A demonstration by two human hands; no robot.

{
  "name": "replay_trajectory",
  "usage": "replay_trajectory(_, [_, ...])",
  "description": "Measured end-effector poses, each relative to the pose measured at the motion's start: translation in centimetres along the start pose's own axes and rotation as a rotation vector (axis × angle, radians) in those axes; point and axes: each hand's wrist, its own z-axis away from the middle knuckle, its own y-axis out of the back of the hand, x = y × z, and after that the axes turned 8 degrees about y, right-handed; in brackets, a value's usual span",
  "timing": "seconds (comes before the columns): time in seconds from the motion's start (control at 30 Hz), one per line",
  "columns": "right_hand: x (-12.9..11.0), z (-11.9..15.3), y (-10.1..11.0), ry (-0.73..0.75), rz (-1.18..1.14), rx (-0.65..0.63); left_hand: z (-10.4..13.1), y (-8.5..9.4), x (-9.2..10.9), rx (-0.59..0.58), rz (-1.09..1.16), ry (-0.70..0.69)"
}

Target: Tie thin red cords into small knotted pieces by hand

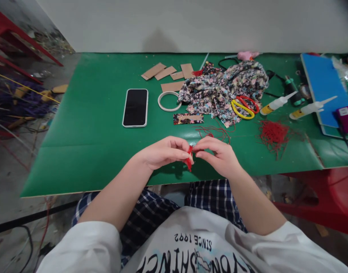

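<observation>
My left hand (pixel 168 152) is closed, its thumb and fingers pinching a small bundle of red thread (pixel 188 163) just above the table's near edge. The bundle's lower end hangs below the fingertips, and part of it is hidden by them. From the other side my right hand (pixel 218 153) reaches in with curled fingers, its fingertips by the bundle's upper end. Whatever lies between those fingertips is too small to make out. Loose red threads (pixel 213 132) lie on the table just beyond my right hand.
Beyond my hands on the green table (pixel 91 151) lie a phone (pixel 135 108), tape roll (pixel 159 103), cardboard pieces (pixel 153 71), floral cloth (pixel 219 89), cloth-covered strip (pixel 188 119) and scissors (pixel 242 109). Rightward are a red thread pile (pixel 274 134), glue bottles (pixel 273 106) and a blue board (pixel 323 85).
</observation>
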Motion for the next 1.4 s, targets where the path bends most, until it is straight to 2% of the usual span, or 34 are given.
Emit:
replay_trajectory(0.23, [0.1, 0.2, -0.5, 0.001, -0.035, 0.027, -0.1, -0.1, -0.1, 0.009, -0.039, 0.008])
replay_trajectory(0.33, [0.0, 0.0, -0.2, 0.027, -0.019, -0.011, 0.0, -0.2, -0.1, 0.051, -0.097, -0.001])
replay_trajectory(0.47, [-0.5, -0.3, 0.3, -0.016, 0.035, -0.095, -0.1, -0.4, 0.0, 0.112, -0.162, -0.048])
replay_trajectory(0.57, [-0.9, -0.6, 0.5, -0.055, 0.109, -0.091, -0.2, -0.6, 0.0, 0.187, -0.224, -0.093])
replay_trajectory(0.7, [-1.5, -0.8, 0.8, -0.071, 0.224, -0.071, -0.4, -0.9, 0.0, 0.348, -0.312, -0.200])
replay_trajectory(0.8, [-2.0, -0.9, 1.3, -0.067, 0.285, -0.116, -0.5, -1.0, 0.0, 0.427, -0.360, -0.257])
replay_trajectory(0.93, [-2.4, -1.3, 2.1, -0.053, 0.297, -0.233, -0.5, -0.9, -0.1, 0.445, -0.407, -0.319])
replay_trajectory(1.1, [-2.4, -2.0, 2.7, -0.007, 0.371, -0.239, -0.3, -0.5, -0.3, 0.372, -0.540, -0.548])
replay_trajectory(1.2, [-2.4, -2.2, 2.8, 0.046, 0.413, -0.221, -0.1, -0.4, -0.3, 0.328, -0.571, -0.640])
replay_trajectory(1.4, [-2.7, -2.6, 2.2, 0.188, 0.457, -0.226, 0.1, -1.0, -0.2, 0.430, -0.483, -0.724])
